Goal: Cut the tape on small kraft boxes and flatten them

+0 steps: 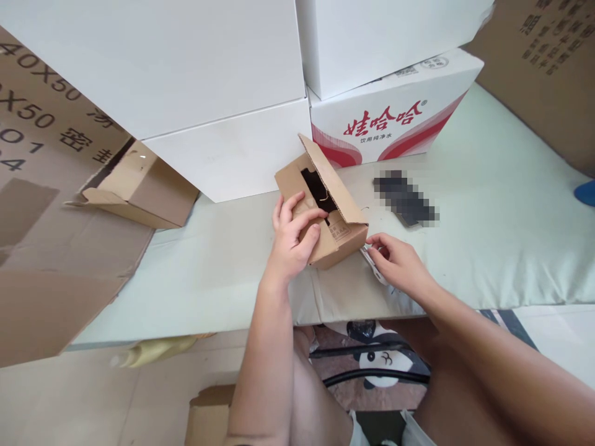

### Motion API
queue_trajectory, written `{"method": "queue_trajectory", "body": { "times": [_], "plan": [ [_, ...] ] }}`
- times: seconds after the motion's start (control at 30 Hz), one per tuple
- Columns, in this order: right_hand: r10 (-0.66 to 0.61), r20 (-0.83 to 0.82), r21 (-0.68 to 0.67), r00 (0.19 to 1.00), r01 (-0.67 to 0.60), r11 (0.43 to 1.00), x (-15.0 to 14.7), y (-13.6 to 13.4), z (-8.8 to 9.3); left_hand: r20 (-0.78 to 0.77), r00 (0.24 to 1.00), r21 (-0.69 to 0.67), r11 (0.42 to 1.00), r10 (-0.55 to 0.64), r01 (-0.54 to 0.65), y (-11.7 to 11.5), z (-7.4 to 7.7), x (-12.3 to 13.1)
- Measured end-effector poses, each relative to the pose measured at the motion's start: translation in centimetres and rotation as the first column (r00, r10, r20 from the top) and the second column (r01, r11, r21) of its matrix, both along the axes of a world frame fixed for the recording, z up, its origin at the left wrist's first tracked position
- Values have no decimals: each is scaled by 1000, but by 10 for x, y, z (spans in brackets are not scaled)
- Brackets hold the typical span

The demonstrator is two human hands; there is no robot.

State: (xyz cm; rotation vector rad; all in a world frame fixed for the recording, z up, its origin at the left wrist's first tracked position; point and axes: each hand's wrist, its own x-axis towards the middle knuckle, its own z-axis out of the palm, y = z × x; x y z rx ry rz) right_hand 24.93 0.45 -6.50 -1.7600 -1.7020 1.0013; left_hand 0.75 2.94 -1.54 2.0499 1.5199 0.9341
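Note:
A small brown cardboard box [341,214] lies on the pale green mat [488,235] with its lid flap raised and a dark inside showing. My left hand [292,238] grips the box's near left side, fingers curled over its edge. My right hand [397,260] rests on the mat just right of the box, fingers pinched on a small white item [372,263] that I cannot make out.
Large white cartons [186,80] are stacked behind the box, and a white carton with red print [395,118] stands at the back right. A blurred dark object [406,198] lies on the mat. A folded small brown box [139,189] and flat cardboard sheets [51,248] sit left.

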Motion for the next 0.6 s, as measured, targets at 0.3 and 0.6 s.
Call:
{"method": "queue_trajectory", "body": {
  "times": [0.3,0.6],
  "plan": [
    [12,1,-1,1000,-12,1000,-1,0,-1,27,1000,14,1000,-8,8,0,-1,0],
    [23,-13,-4,1000,-24,1000,0,0,-2,22,999,67,997,-42,40,1,0,1]
  ]
}}
